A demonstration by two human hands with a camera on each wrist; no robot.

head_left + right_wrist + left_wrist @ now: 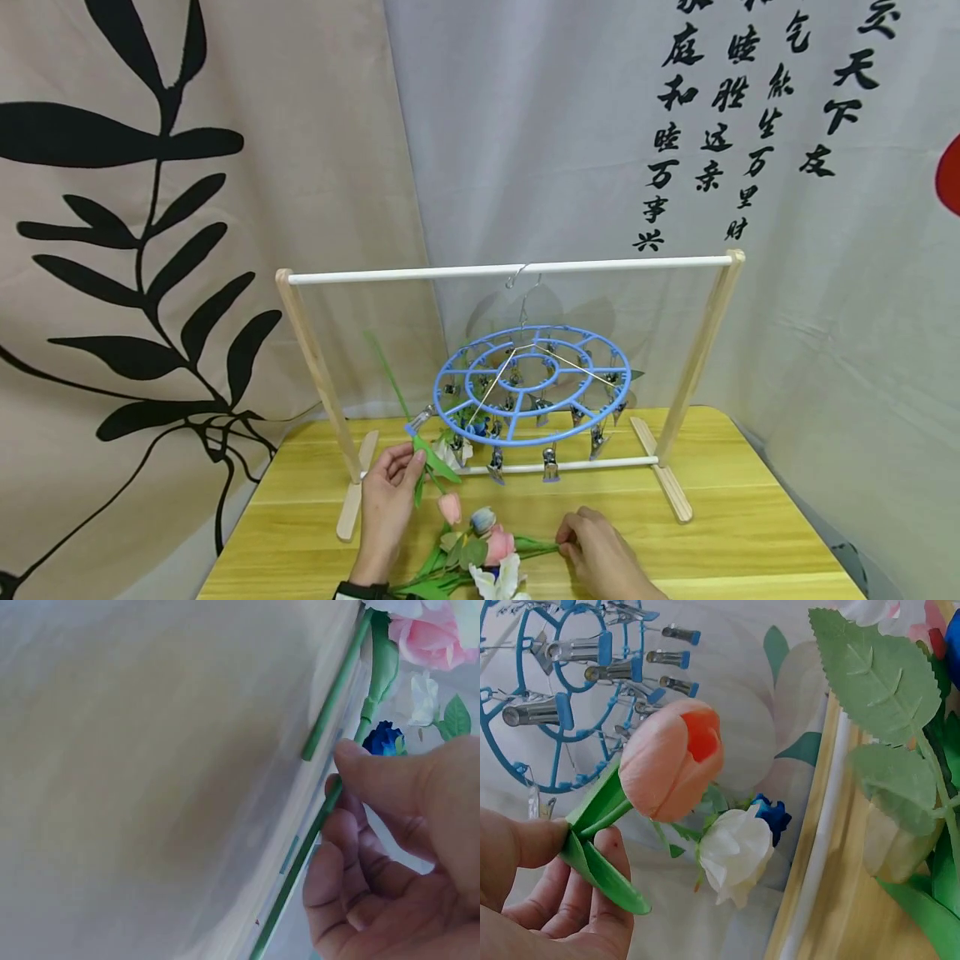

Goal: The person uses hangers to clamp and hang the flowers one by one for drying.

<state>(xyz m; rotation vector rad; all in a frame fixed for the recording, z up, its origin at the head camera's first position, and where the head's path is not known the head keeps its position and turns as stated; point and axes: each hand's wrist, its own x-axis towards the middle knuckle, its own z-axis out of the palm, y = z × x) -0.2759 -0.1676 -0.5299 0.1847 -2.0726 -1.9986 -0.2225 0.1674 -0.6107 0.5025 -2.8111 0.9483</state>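
Observation:
My left hand [390, 492] pinches a pale pink artificial tulip [671, 761] by its stem and green leaves, between thumb and fingers. In the head view the tulip's bloom points down and its stem slants up past a clip [420, 419] on the left rim of a blue round clip hanger [510, 442]. Whether that clip grips the stem, I cannot tell. Low in front, my right hand [603, 554] holds a green stem [300, 859] between thumb and fingertips, beside a pile of artificial flowers. That pile shows a pink rose [499, 547] and a white lily [501, 579].
The hanger hooks over the white bar [450, 272] of a rack with wooden legs [701, 358] on the yellow wood-grain table [750, 508]. Several metal clips [551, 465] dangle from it. White and blue flowers [736, 851] hang below it. A printed curtain [525, 125] stands behind.

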